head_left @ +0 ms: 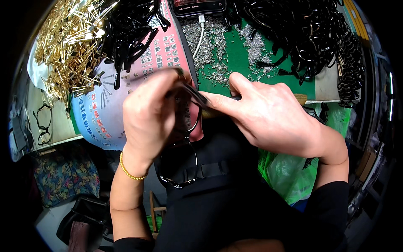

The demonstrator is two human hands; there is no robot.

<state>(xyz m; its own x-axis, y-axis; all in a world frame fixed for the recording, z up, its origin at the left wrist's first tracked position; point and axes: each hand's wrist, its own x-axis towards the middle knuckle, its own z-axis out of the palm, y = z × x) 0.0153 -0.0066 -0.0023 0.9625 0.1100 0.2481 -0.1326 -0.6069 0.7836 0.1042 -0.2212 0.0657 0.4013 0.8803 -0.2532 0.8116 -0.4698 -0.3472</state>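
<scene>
1. The person is wearing a black top (235,210), its plain, matt cloth spreading down to the lower edge.
2. A dark band (214,169) is crossing the front, showing narrow, rectangular, buckle-like shapes; shadow is hiding their finer detail.
3. The left sleeve (133,245) is showing just its black hem at the lower edge, leaving the forearm bare.
4. The right sleeve (329,206), also black, is ending near the elbow in a straight hem.
5. A thin, gold-coloured bracelet (129,172) with a rope-like twist is circling the left wrist and catching the light.
</scene>
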